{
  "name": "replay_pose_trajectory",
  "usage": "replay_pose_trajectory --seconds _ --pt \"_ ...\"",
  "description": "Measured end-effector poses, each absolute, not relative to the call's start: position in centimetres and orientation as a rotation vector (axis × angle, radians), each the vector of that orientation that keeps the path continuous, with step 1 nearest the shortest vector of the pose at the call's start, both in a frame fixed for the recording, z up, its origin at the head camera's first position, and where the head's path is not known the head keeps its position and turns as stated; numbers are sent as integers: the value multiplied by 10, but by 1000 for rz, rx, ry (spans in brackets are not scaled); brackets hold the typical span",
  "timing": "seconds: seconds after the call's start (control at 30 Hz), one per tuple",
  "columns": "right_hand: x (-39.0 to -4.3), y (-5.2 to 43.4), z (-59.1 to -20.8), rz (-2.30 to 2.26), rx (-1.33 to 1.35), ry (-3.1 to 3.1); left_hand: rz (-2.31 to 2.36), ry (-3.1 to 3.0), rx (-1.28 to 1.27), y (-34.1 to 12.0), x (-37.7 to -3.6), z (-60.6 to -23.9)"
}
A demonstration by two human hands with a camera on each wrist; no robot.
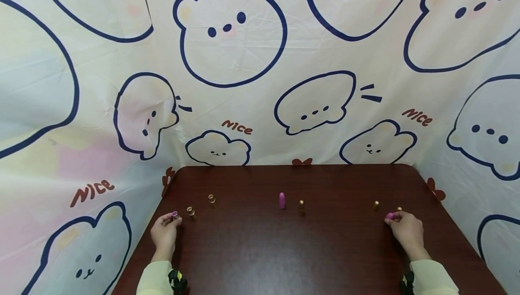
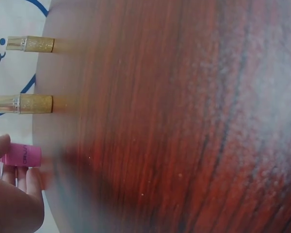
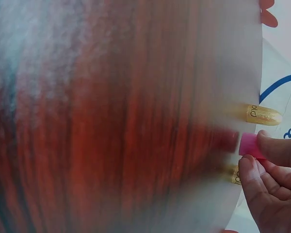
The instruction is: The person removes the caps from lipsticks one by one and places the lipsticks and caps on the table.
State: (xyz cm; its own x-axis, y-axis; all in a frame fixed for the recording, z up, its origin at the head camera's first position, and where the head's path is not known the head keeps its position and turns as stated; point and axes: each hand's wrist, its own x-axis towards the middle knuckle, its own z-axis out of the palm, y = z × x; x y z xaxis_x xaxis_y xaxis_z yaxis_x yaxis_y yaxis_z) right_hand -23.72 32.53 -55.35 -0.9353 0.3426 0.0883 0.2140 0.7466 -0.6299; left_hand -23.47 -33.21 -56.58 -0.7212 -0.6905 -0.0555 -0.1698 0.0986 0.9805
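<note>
Each hand pinches a pink lipstick piece.

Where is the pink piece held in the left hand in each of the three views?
Head view: the pink piece is at the lower left, at the fingertips of the left hand.
Left wrist view: it is at the left edge, below two gold tubes.
Right wrist view: not in it; the pink thing there is another piece.
Shared landmark: the dark wooden table.
</note>
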Motion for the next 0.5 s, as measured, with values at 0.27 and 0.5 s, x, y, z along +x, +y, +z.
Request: replay_pose_trajectory --seconds 0.27,0.5 --pt "-237 327 -558 934 -416 -2760 -1649 -1982 833 -333 -237 -567" --pt "-239 329 -560 925 -412 -2784 -1667 -1975 845 -333 -234 -568"
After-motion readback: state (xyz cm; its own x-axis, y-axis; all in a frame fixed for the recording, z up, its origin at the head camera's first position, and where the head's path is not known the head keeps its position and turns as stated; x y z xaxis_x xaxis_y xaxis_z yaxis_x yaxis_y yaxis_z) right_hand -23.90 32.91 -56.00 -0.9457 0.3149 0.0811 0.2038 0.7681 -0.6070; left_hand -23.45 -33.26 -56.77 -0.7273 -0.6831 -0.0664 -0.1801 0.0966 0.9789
